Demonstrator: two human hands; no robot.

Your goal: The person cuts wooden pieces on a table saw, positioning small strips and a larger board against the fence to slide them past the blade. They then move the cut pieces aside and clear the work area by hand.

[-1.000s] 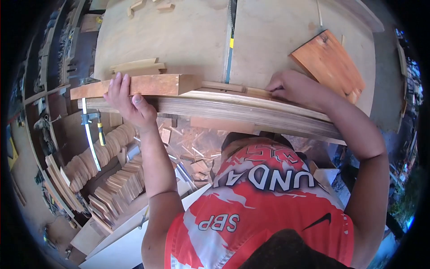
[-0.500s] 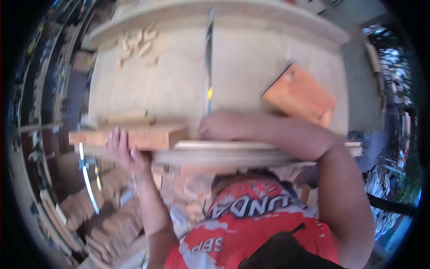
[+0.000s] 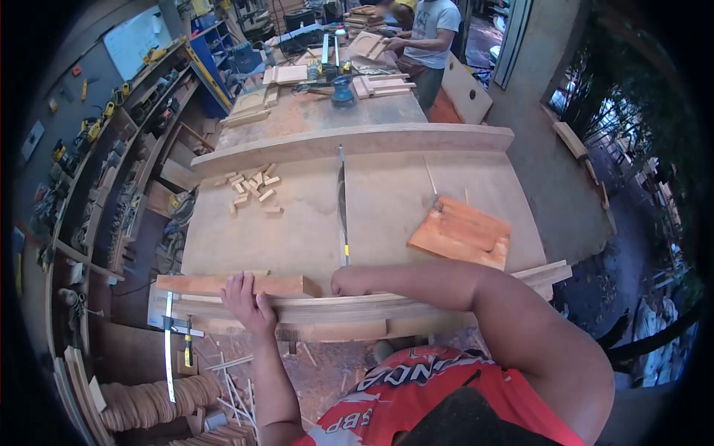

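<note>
A thick wooden block (image 3: 204,284) lies along the inner side of the front rail (image 3: 312,311) of a plywood bench top. My left hand (image 3: 251,301) grips it, fingers over the block and thumb toward the rail. To the right of the block's end, my right hand (image 3: 351,281) is curled in a fist by the rail, my forearm lying across it. Whatever that fist holds, if anything, is hidden. A narrow dark slot (image 3: 342,201) runs away from the fist, with a yellow mark near its close end. An orange-stained board (image 3: 465,230) rests flat to the right.
Small wood offcuts (image 3: 253,184) are scattered at the back left. A tall back rail (image 3: 357,141) crosses the far side. Beyond it, a person (image 3: 435,37) handles panels at another bench. Tool shelves (image 3: 126,156) line the left; a clamp (image 3: 170,342) hangs at front left.
My view has tilted up, bringing the far bench and the other person into sight. My left hand now reaches further over the block's top; the right fist stays near the slot.
</note>
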